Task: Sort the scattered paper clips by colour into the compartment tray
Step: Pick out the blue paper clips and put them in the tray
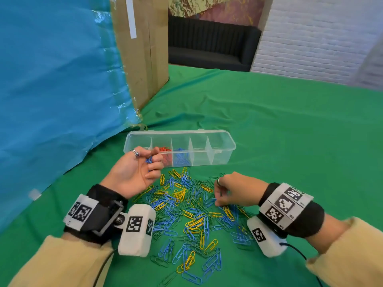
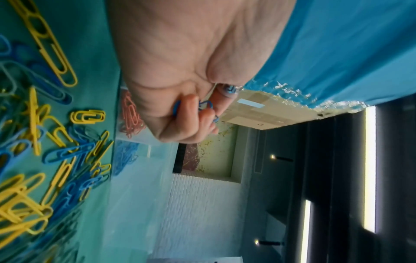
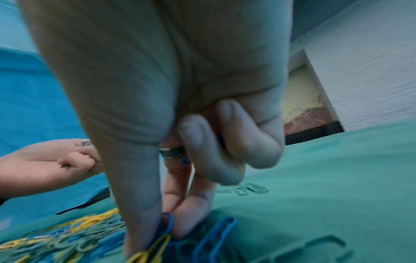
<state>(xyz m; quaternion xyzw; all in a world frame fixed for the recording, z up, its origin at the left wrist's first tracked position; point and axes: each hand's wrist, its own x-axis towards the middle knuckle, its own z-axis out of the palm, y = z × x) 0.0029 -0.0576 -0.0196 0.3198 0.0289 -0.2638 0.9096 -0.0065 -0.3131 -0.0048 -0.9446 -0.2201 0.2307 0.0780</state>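
Observation:
A heap of blue, yellow and green paper clips lies on the green cloth. Behind it stands a clear compartment tray; red clips fill its second compartment and blue clips its third. My left hand, palm up just in front of the tray's left end, curls its fingers round a few blue clips. My right hand reaches down into the heap's right side, where thumb and fingers pinch a blue clip. More blue shows under its curled fingers.
A tall cardboard box draped with blue plastic sheet rises at the left, close behind the tray. The green cloth stretches to the right and back. A dark sofa and white brick wall stand beyond the table.

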